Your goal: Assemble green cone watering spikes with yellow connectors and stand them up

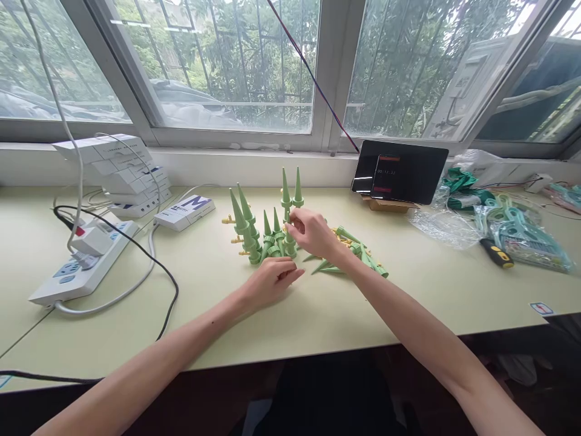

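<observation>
Several green cone-shaped plastic spikes (pixel 247 227) with small yellow fittings stand upright in a cluster at the middle of the pale green table (pixel 318 309). More of the green spikes (pixel 363 254) lie flat in a pile to the right. My right hand (pixel 313 233) pinches an upright spike (pixel 287 212) at the cluster's right side. My left hand (pixel 272 280) rests on the table just in front of the cluster, fingers curled together near the spike bases; what they hold, if anything, is hidden.
A white power strip (pixel 77 266) with plugs and cables lies at the left. Stacked white boxes (pixel 122 169) sit by the window. A dark tablet (pixel 399 172) leans at the back right. Plastic bags (pixel 512 230) and a yellow-handled tool (pixel 497 253) lie far right.
</observation>
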Available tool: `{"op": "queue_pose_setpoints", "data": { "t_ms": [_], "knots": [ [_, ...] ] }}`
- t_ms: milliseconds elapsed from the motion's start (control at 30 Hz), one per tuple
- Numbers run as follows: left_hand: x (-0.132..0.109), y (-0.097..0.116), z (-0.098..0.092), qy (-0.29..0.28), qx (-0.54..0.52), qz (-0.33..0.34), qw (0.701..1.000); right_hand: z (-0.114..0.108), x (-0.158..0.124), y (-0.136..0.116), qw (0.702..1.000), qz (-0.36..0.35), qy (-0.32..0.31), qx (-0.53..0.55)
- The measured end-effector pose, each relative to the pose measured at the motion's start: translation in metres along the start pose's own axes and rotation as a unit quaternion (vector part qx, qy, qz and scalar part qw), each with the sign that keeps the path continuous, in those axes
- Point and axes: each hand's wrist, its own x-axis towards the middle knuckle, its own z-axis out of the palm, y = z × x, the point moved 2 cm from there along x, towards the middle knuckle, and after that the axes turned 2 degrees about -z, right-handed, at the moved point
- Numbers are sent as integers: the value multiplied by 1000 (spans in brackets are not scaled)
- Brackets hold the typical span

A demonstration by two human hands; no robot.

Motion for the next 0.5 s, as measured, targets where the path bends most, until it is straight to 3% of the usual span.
{"op": "queue_pose_setpoints", "data": {
  "t_ms": [500],
  "knots": [
    [0,0,1,-2,10,5,1000,8,-13,6,999,32,-28,-24]
  ]
}}
